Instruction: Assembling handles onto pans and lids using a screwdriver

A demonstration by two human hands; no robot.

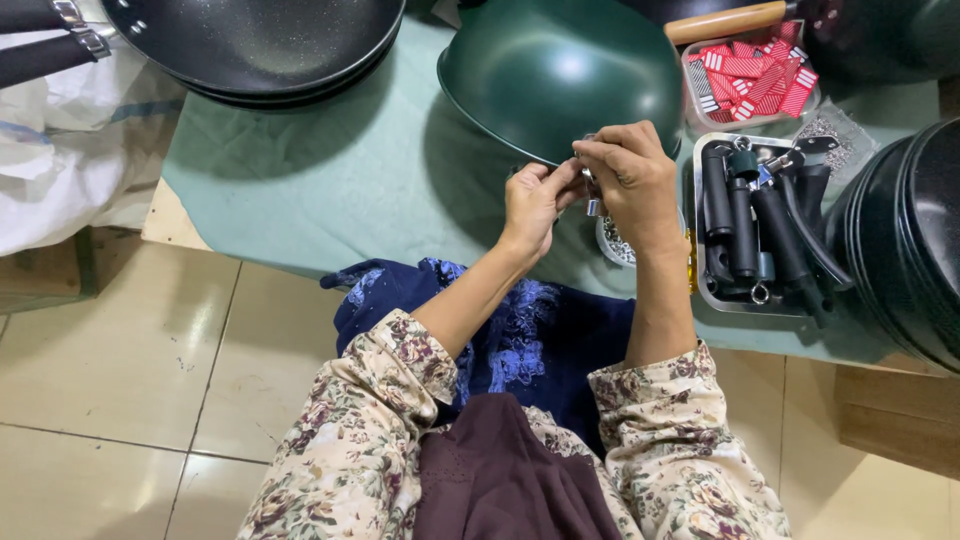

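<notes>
Metal fitting (pixel 590 192) pinched btwn both hands, near worktop's (pixel 330 190) front edge.
Right hand (pixel 630 180) grips it from above; left hand (pixel 530 200) fingertips closed on it from left.

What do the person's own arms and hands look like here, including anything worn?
Both hands are bare, without gloves: left hand, right hand. The forearms are uncovered. Both sleeves are pushed up near the elbows, of cream fabric printed with dark red and brown flowers. No rings or watch can be made out.
</notes>
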